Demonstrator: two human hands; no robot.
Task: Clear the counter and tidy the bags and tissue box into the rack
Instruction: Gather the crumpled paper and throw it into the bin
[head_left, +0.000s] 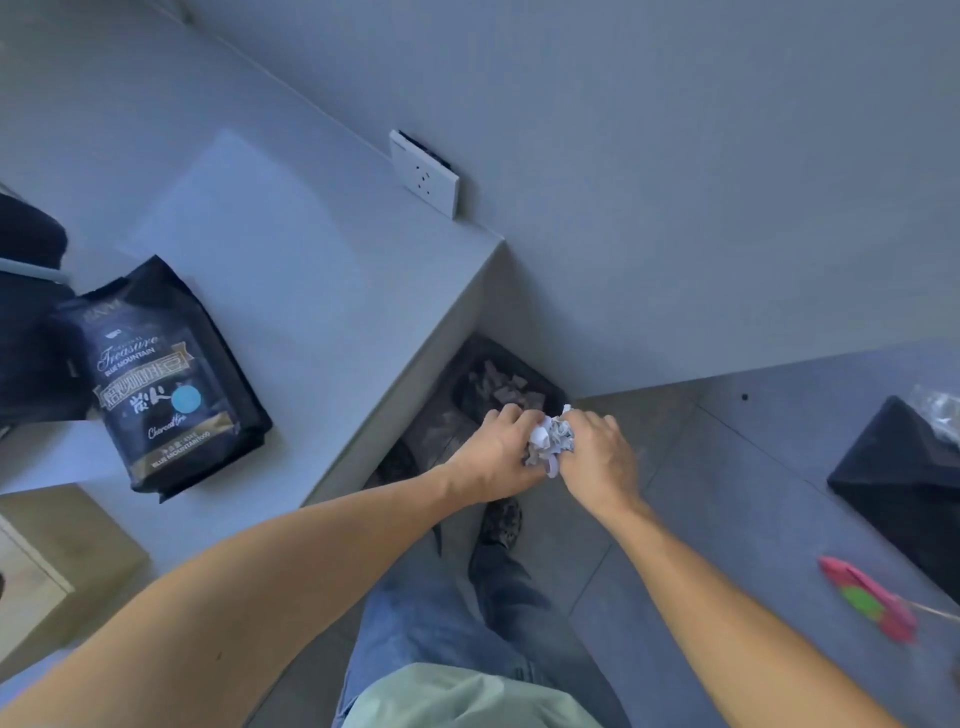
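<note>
Both hands are working off the counter (291, 270) edge, over the bin (498, 387) on the floor beside it. Left hand (498, 449) and right hand (597, 452) are both curled shut around one wad of crumpled paper (550, 439), pressing it between them just above the bin's near rim. Likely step: binning the scrap. Should be moving further over the bin mouth before opening, releasing both hands together so nothing is dropping on the floor. Coffee bag (171, 384) is lying flat on the counter, well left of the bin, not yet racked.
</note>
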